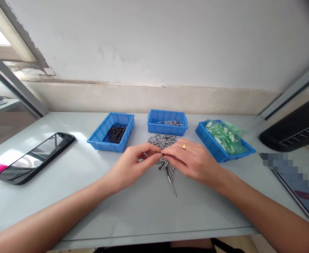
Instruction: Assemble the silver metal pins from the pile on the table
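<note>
My left hand [134, 163] and my right hand [190, 158] meet over a loose pile of silver pop rivets [161, 140] on the table. Thumb and fingers of both hands are pinched together, their tips touching or nearly so. Whatever lies between the fingertips is too small to make out. A ring sits on one finger of my right hand. Below the fingertips, a few dark screws [160, 167] show among the rivets, and one long rivet [172, 186] points toward the front edge. My hands cover part of the pile.
Behind the pile stands a blue bin [167, 129] with some silver rivets. Another blue bin [105, 146] at left holds black screws [116, 133]; a third [214, 149] at right holds green plastic bags [225, 137]. Phones [35, 158] lie either side, near a black bottle [291, 124] at right.
</note>
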`<state>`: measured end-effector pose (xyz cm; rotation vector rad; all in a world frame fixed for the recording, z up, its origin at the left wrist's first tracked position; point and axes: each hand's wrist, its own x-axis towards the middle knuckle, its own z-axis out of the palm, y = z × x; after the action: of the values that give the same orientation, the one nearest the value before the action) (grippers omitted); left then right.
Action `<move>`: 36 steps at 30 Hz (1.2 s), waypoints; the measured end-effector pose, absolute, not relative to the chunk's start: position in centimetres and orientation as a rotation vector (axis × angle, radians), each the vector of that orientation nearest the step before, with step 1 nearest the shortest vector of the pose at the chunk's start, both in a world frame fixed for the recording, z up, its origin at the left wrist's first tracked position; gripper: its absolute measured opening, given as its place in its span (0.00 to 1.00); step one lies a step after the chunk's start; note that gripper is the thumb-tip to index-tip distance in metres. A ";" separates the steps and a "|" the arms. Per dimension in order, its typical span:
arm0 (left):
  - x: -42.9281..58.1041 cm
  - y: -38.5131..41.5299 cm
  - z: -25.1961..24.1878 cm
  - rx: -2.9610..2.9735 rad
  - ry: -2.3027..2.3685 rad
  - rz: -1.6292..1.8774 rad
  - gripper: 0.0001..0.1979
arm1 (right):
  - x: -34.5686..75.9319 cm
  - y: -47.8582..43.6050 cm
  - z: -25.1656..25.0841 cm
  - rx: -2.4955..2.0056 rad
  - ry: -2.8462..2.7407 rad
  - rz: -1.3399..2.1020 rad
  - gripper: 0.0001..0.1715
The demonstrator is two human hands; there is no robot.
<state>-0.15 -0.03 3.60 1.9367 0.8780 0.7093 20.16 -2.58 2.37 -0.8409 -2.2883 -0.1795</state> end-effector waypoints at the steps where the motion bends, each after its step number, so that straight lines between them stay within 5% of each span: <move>1: -0.1 0.0 3.7 1.931 0.888 0.710 0.09 | 20.1 -2.6 2.4 -0.852 -2.280 -0.187 0.07; 36: -0.3 0.1 3.9 1.927 0.879 0.725 0.11 | 20.7 -2.3 3.0 -0.743 -2.355 -0.060 0.07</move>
<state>-0.30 0.11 3.90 1.9271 0.8789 0.7246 20.74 -2.32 3.00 -0.7433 -2.3546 -0.0602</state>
